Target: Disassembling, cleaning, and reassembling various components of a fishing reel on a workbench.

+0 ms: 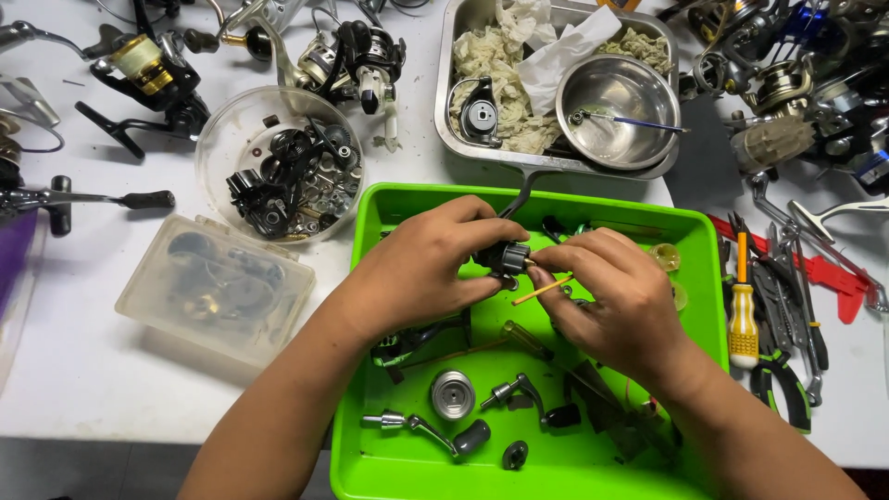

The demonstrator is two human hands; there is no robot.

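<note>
My left hand (421, 268) grips a small black reel part (505, 257) above the bright green tray (370, 463). My right hand (616, 301) meets it from the right, fingertips pinching at the part's side, with a thin yellow stick (542, 291) held under the fingers. In the tray lie a silver spool (453, 393), a crank handle with a dark knob (435, 431), another small handle (519, 391), a black-and-green reel body (407, 344) and a small black cap (515, 454).
A clear bowl of dark small parts (282, 167) and a clear plastic box (218, 287) sit left. A steel pan (444, 102) with rags and a steel bowl (618, 111) is behind. Screwdriver (742, 310), pliers and red tools lie right. Fishing reels crowd the back.
</note>
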